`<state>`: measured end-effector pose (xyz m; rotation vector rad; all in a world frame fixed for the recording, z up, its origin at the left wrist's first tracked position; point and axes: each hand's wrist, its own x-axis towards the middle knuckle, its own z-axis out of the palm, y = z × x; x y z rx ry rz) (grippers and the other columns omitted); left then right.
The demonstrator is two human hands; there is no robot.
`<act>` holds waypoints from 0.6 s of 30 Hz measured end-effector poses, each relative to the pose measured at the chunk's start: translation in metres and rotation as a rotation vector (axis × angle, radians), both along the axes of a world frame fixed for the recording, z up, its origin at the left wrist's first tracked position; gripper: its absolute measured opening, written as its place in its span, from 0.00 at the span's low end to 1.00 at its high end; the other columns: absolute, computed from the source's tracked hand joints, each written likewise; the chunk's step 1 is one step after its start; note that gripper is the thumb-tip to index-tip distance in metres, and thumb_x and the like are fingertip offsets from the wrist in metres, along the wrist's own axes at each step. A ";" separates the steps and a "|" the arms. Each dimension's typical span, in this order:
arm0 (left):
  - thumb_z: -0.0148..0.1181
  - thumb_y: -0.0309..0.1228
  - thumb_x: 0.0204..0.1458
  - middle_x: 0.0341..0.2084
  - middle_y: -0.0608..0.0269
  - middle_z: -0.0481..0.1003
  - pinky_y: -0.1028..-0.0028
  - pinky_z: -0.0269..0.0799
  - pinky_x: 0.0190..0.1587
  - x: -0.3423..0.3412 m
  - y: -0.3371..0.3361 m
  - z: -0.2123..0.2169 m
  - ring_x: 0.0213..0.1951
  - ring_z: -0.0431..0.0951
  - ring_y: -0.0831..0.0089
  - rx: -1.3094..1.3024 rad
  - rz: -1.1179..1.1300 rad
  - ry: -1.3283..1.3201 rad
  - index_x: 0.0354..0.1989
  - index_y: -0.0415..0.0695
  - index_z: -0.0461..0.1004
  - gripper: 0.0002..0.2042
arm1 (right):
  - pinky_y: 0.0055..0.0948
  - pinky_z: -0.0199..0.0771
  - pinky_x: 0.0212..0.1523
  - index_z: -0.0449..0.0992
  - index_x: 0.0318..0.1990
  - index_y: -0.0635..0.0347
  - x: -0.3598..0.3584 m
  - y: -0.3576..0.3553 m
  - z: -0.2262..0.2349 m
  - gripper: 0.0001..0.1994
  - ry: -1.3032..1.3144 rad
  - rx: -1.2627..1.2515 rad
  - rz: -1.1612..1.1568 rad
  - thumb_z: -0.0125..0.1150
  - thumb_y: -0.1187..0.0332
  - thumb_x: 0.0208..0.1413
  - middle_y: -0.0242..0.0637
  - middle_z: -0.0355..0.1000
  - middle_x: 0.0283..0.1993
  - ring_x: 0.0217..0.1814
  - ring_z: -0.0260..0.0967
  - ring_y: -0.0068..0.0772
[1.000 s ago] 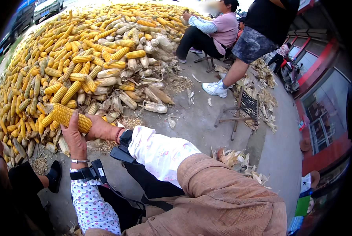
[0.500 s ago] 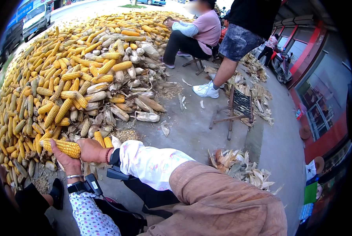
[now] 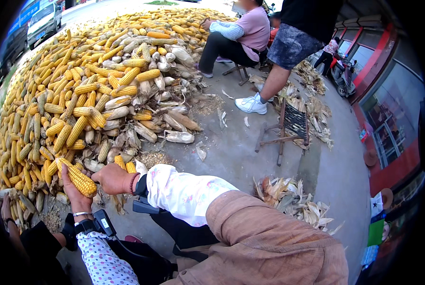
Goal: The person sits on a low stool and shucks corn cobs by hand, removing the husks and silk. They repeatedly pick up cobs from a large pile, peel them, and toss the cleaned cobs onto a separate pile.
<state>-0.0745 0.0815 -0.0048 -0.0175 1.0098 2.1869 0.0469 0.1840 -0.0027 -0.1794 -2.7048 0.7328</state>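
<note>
My left hand is wrapped round a husked yellow corn cob, which slants from upper left to lower right at the near edge of the corn heap. Close to the cob's right side is my right hand, its fingers curled and one knuckle or finger toward the cob. A small gap seems to part them, and whatever may lie inside the curled right fingers is hidden. Beyond both hands rises the big heap of yellow corn cobs, with several cobs still in pale husks on its right flank.
Loose dry husks lie right of my arm. A folding stool stands beyond them. Nearby are a standing person and a seated person by the heap. Another person's arm shows at the left rim. A scooter stands far right.
The cob has tipped from nearly level to a steeper slant in my left hand. My right hand has come away from the cob's end and moved slightly right.
</note>
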 end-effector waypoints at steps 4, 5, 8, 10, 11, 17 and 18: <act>0.55 0.53 0.49 0.26 0.63 0.74 0.70 0.73 0.26 -0.021 -0.011 -0.005 0.26 0.75 0.68 0.058 0.096 -0.081 0.39 0.47 0.69 0.22 | 0.43 0.68 0.29 0.74 0.27 0.51 0.009 0.031 0.013 0.08 0.070 0.044 -0.136 0.53 0.73 0.35 0.43 0.72 0.24 0.30 0.71 0.49; 0.54 0.54 0.49 0.29 0.63 0.75 0.68 0.74 0.28 -0.026 -0.014 -0.008 0.29 0.75 0.68 0.072 0.123 -0.116 0.42 0.47 0.70 0.23 | 0.44 0.68 0.29 0.73 0.27 0.51 0.019 0.046 0.017 0.07 0.106 0.034 -0.192 0.54 0.72 0.36 0.42 0.72 0.24 0.30 0.71 0.49; 0.52 0.56 0.48 0.36 0.63 0.75 0.64 0.73 0.34 -0.038 -0.021 -0.019 0.34 0.75 0.65 -0.033 0.175 -0.196 0.46 0.50 0.70 0.25 | 0.45 0.68 0.30 0.72 0.27 0.51 0.067 0.106 0.027 0.06 0.135 0.159 -0.389 0.54 0.71 0.38 0.43 0.72 0.24 0.30 0.70 0.51; 0.52 0.58 0.48 0.37 0.63 0.75 0.62 0.72 0.37 -0.039 -0.019 -0.026 0.35 0.75 0.64 -0.030 0.122 -0.193 0.47 0.51 0.70 0.26 | 0.45 0.69 0.30 0.73 0.28 0.52 0.117 0.140 0.021 0.07 0.065 0.207 -0.549 0.53 0.72 0.39 0.44 0.73 0.26 0.32 0.71 0.51; 0.52 0.58 0.48 0.38 0.63 0.74 0.61 0.72 0.38 -0.038 -0.016 -0.027 0.36 0.75 0.64 -0.050 0.106 -0.203 0.47 0.52 0.70 0.26 | 0.45 0.71 0.34 0.76 0.34 0.48 0.152 0.152 0.013 0.11 -0.016 0.281 -0.610 0.51 0.71 0.41 0.44 0.74 0.29 0.34 0.72 0.48; 0.53 0.59 0.47 0.37 0.63 0.75 0.58 0.71 0.39 -0.021 -0.010 -0.022 0.37 0.75 0.63 -0.036 0.061 -0.196 0.46 0.52 0.71 0.26 | 0.48 0.70 0.37 0.74 0.30 0.60 0.423 0.118 -0.072 0.08 -0.672 0.243 -0.890 0.51 0.71 0.42 0.52 0.73 0.32 0.37 0.71 0.56; 0.53 0.59 0.47 0.36 0.63 0.74 0.57 0.71 0.40 -0.017 -0.011 -0.020 0.37 0.75 0.62 -0.067 0.068 -0.188 0.45 0.51 0.71 0.26 | 0.46 0.71 0.40 0.75 0.32 0.61 0.470 0.093 -0.085 0.09 -0.814 0.172 -0.954 0.52 0.71 0.42 0.52 0.73 0.35 0.41 0.71 0.54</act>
